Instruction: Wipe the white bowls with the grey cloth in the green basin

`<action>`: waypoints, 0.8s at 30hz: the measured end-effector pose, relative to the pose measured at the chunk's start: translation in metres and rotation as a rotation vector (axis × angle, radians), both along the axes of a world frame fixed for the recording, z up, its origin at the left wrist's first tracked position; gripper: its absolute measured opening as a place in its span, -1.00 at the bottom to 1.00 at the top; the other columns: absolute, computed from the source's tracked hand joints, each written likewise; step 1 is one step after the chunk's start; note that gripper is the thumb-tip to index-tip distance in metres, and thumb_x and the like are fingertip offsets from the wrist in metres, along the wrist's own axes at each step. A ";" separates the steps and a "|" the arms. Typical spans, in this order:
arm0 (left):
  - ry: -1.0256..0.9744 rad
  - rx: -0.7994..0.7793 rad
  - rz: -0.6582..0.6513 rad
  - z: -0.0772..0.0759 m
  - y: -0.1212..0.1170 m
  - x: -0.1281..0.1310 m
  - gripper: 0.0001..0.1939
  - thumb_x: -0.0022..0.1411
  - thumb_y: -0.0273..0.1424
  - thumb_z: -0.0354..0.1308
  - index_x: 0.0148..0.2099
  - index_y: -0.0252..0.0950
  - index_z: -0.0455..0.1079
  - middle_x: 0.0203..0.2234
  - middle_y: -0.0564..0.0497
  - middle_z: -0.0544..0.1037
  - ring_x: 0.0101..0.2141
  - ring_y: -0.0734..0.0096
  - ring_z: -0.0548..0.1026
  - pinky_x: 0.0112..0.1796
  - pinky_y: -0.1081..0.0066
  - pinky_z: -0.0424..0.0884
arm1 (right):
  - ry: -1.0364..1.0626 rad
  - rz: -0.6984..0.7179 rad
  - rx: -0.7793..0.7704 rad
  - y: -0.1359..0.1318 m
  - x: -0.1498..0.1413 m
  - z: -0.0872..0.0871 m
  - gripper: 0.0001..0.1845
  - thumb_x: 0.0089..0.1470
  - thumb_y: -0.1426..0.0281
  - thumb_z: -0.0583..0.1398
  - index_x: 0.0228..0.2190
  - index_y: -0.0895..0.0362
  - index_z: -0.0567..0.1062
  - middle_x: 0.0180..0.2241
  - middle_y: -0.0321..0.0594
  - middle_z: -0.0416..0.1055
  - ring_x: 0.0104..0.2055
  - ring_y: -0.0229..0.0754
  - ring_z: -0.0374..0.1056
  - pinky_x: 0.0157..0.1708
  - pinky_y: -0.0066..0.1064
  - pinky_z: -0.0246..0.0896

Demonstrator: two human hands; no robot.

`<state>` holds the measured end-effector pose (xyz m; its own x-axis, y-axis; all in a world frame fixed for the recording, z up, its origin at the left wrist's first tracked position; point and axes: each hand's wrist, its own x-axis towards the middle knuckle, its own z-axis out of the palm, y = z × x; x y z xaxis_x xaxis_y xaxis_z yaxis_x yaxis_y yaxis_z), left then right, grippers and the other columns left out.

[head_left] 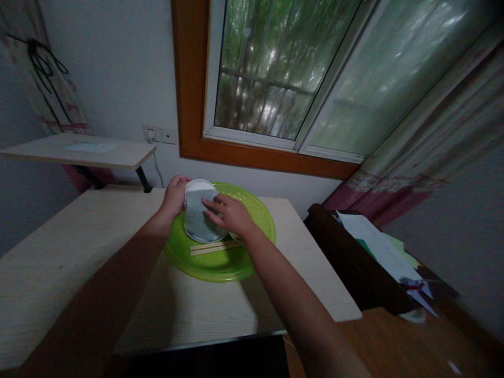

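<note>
The left hand [174,195] grips the upper left rim of a white plate [199,185], fingers curled over its edge and thumb toward the centre of the frame, so the plate stands tilted rather than lying flat. The right hand [230,212] presses a grey cloth [197,218] flat against the plate's face, fingers spread and pointing left; it is not closed around the cloth but lies on top of it with an open palm. The cloth covers most of the plate, leaving only a white arc showing at the top.

Plate and cloth sit inside a large translucent green basin [255,210], just left of the middle of the frame. In the basin below the plate lies a pair of pale wooden chopsticks [214,248], roughly level, their right ends running under the right wrist.

The basin rests on a light wooden table [71,247] filling the lower left. A smaller raised shelf [79,149] stands at the left edge, with a wall socket [159,134] beside it. A brown-framed window [275,79] fills the upper middle, a curtain [433,142] hangs at the right, and loose papers [378,241] lie on dark furniture at the lower right. No writing or label can be read anywhere.
</note>
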<state>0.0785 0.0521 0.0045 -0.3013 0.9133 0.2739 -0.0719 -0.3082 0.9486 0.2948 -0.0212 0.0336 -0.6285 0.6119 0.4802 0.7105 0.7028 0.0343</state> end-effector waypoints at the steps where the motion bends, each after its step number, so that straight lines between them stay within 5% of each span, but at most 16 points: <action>1: 0.006 0.009 -0.011 0.000 0.000 -0.001 -0.83 0.18 -0.28 0.08 -0.26 -0.25 0.39 -0.40 0.05 0.46 -0.43 0.39 0.40 -0.43 0.43 0.28 | -0.021 0.007 -0.023 -0.002 -0.001 0.001 -0.52 0.39 0.09 0.04 0.22 -0.08 0.43 -0.09 -0.13 0.47 -0.16 -0.15 0.39 -0.17 -0.37 0.27; 7: 0.045 0.048 -0.008 0.001 0.000 -0.001 -0.86 0.17 -0.31 0.07 -0.29 -0.25 0.40 -0.39 0.03 0.47 -0.36 0.36 0.41 -0.33 0.40 0.34 | -0.028 -0.076 -0.061 -0.009 -0.004 0.009 -0.49 0.42 0.10 -0.03 0.31 -0.16 0.29 0.00 -0.16 0.47 -0.11 -0.14 0.42 -0.19 -0.38 0.25; 12: 0.024 0.015 0.075 0.002 0.001 0.001 -0.84 0.20 -0.29 0.06 -0.27 -0.25 0.38 -0.40 0.03 0.46 -0.38 0.35 0.40 -0.38 0.40 0.31 | 0.021 -0.168 -0.031 -0.007 -0.001 0.008 -0.49 0.43 0.10 -0.07 0.16 -0.04 0.50 -0.16 -0.15 0.53 -0.19 -0.15 0.43 -0.24 -0.38 0.19; 16: 0.015 0.019 0.114 0.001 0.002 0.001 -0.84 0.19 -0.29 0.05 -0.26 -0.25 0.38 -0.37 0.01 0.46 -0.36 0.34 0.41 -0.36 0.39 0.33 | -0.032 -0.099 -0.061 -0.006 0.001 0.005 -0.47 0.43 0.12 -0.08 0.03 -0.01 0.61 -0.21 -0.16 0.56 -0.22 -0.18 0.44 -0.26 -0.39 0.16; 24: 0.022 0.022 -0.035 -0.001 0.002 -0.005 -0.83 0.12 -0.24 0.14 -0.32 -0.23 0.37 -0.40 0.03 0.45 -0.37 0.34 0.41 -0.35 0.38 0.35 | -0.169 -0.106 -0.180 -0.014 -0.007 0.014 -0.43 0.43 0.06 -0.08 0.38 -0.22 0.07 -0.01 -0.23 0.58 -0.11 -0.14 0.50 -0.16 -0.38 0.22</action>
<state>0.0740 0.0541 0.0032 -0.2633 0.9168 0.3003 -0.0622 -0.3268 0.9431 0.2879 -0.0356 0.0472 -0.6180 0.7447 0.2519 0.7755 0.6300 0.0399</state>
